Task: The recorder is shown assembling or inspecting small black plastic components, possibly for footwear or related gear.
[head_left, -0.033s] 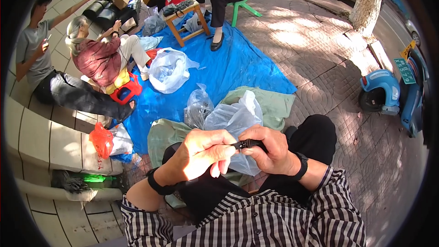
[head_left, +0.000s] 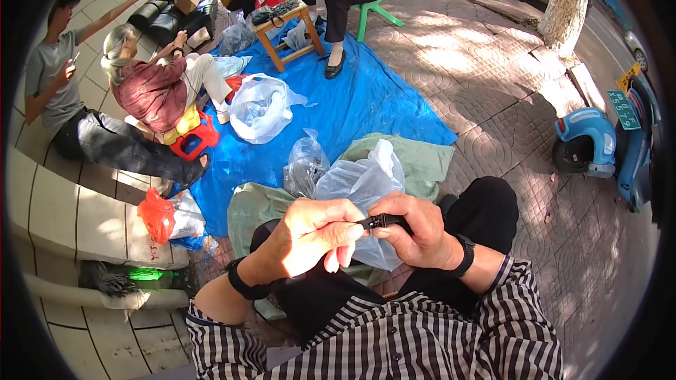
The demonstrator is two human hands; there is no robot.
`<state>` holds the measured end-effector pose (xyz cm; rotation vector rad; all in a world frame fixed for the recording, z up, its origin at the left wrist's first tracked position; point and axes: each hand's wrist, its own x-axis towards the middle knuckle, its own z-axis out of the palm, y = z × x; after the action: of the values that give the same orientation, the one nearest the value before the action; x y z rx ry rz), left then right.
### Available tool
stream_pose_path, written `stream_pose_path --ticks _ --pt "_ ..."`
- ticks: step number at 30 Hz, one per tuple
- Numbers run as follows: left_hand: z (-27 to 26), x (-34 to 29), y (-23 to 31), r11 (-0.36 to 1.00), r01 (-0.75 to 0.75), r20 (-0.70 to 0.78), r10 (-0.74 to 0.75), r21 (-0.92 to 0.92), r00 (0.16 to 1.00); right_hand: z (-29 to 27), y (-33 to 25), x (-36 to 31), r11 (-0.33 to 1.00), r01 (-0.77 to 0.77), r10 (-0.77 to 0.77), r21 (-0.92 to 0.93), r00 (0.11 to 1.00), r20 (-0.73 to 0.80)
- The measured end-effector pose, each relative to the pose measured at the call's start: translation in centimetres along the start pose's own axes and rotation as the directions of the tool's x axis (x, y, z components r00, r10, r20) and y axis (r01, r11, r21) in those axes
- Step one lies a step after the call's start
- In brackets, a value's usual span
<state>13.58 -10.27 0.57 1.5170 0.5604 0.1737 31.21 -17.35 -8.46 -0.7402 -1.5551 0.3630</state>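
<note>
Both hands meet at frame centre, pinching small black strap piece between them. Left hand grips its left end with curled fingers; right hand clenches around its right end, black wristband at 4 o'clock of it. Clear plastic bag sits just behind hands, at 12 o'clock. Blue tarp spreads beyond, toward 12 o'clock. White bag lies on tarp at 11 o'clock. Red plastic bag at 9 o'clock. Blue scooter parked at 3 o'clock. Other people sit at 10 to 12 o'clock.
</note>
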Motion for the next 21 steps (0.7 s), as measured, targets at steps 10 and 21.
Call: stream_pose_path --ticks 10,21 --pt "0.0 -0.5 0.0 0.968 -0.131 -0.016 0.138 0.213 0.99 -0.4 -0.3 0.5 0.955 0.181 -0.142 -0.236 0.974 0.176" --pt "-0.1 -0.7 1.3 0.946 0.093 -0.036 -0.086 0.312 0.996 0.3 -0.4 0.3 0.911 0.28 -0.224 -0.304 0.953 0.206"
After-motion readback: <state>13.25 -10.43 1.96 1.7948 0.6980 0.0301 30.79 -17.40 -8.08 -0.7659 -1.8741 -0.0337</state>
